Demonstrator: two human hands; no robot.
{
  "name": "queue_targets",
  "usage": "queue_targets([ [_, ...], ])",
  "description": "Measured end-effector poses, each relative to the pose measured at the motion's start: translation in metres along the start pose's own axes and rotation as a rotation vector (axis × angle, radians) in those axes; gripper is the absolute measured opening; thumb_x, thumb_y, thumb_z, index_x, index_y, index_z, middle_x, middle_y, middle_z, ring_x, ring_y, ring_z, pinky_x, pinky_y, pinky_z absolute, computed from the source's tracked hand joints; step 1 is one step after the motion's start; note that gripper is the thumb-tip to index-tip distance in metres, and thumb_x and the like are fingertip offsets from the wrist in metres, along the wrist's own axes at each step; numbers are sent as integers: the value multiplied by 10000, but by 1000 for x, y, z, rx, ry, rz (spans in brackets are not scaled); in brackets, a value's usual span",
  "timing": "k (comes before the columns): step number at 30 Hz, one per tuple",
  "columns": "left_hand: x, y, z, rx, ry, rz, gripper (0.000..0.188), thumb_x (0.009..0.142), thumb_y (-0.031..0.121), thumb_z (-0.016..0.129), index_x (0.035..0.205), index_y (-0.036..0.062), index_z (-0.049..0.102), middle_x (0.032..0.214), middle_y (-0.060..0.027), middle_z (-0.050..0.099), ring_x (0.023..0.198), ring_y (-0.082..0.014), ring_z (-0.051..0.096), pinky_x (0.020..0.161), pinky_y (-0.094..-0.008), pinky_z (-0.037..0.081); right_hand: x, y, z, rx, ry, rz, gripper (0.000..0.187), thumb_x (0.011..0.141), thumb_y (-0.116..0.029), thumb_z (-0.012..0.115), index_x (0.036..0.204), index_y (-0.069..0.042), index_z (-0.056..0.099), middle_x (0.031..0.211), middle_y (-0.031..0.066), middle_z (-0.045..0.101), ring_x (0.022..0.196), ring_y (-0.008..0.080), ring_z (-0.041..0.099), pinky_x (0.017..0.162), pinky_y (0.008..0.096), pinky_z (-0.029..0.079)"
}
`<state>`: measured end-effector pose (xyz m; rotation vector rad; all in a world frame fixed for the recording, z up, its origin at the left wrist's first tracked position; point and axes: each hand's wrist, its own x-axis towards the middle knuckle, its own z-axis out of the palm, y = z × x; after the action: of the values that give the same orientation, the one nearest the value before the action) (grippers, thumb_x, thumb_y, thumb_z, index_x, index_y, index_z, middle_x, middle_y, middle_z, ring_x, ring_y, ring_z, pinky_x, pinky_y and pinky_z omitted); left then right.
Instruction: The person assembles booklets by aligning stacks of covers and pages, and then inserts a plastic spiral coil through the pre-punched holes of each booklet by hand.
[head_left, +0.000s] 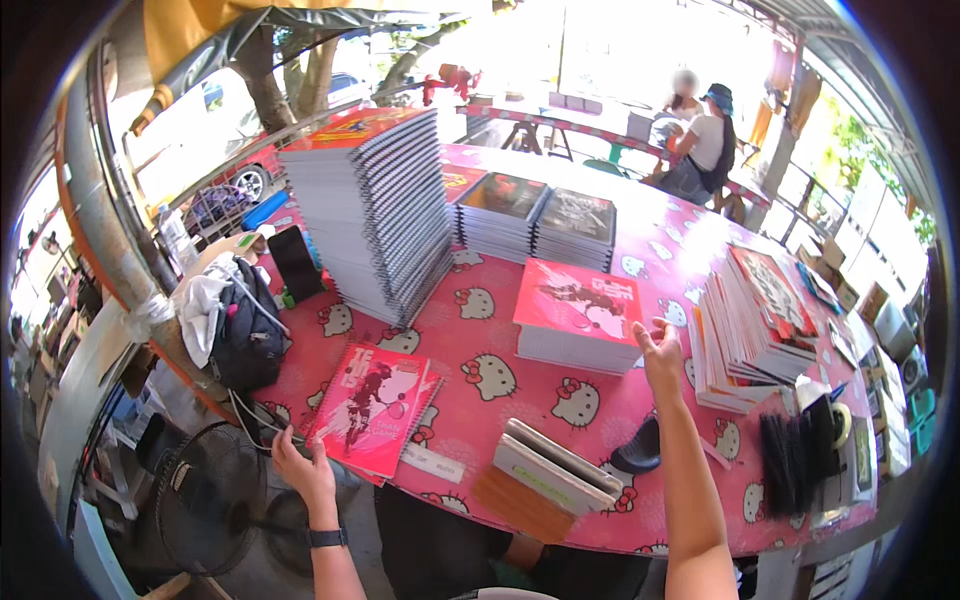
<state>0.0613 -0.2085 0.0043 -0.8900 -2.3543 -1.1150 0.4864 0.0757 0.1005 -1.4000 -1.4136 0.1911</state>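
A red spiral notebook (pixel 372 410) with a printed figure on its cover lies flat near the front left of the table. My left hand (pixel 305 470), wearing a dark wristband, is at its lower left edge, thumb and fingers apart. A thick stack of loose-leaf books with red covers (pixel 578 318) sits at mid-table. At its right corner is my right hand (pixel 660 352), thumb and forefinger spread beside the cover; whether it touches the stack is hard to tell. Behind the notebook rises a tall stack of spiral notebooks (pixel 370 215).
More notebook stacks (pixel 500 220) stand behind. At right are a pile of unbound booklets (pixel 745 330) and black binding coils (pixel 788 465). A wooden punching jig (pixel 545 480) and a dark rounded tool (pixel 637 448) lie in front. A fan (pixel 212 500) stands left; two people sit beyond.
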Motion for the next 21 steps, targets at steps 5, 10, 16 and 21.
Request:
queue_targets([
  [5, 13, 49, -17, -112, 64, 130, 416, 787, 192, 645, 1144, 23, 516, 1275, -187, 428, 1188, -354, 386, 1006, -454, 286, 26, 19, -11, 243, -389, 407, 287, 830, -265, 671, 939, -6, 610, 717, 16, 592, 570, 51, 502, 473, 207, 397],
  [10, 3, 147, -27, -549, -49, 233, 361, 772, 94, 605, 1116, 21, 524, 1272, -171, 434, 1210, -324, 370, 1030, -446, 267, 33, 31, -29, 144, -448, 433, 243, 812, -253, 694, 787, -21, 628, 647, 22, 598, 486, 68, 502, 425, 225, 400],
  [16, -8, 232, -22, -1049, -387, 359, 508, 811, 176, 636, 1259, 26, 451, 1289, -140, 441, 1209, -273, 399, 1028, -405, 285, -13, -37, -74, 395, -153, 79, 101, 864, -52, 596, 903, 16, 532, 730, 77, 607, 538, 123, 590, 490, 236, 493],
  [21, -19, 273, -1, -1336, -628, 56, 606, 873, 312, 623, 1286, -43, 356, 1232, -168, 480, 1145, -255, 463, 991, -355, 336, -100, -97, -127, 678, -170, -3, 123, 868, -71, 608, 926, 5, 531, 810, 94, 614, 605, 126, 600, 559, 241, 502],
])
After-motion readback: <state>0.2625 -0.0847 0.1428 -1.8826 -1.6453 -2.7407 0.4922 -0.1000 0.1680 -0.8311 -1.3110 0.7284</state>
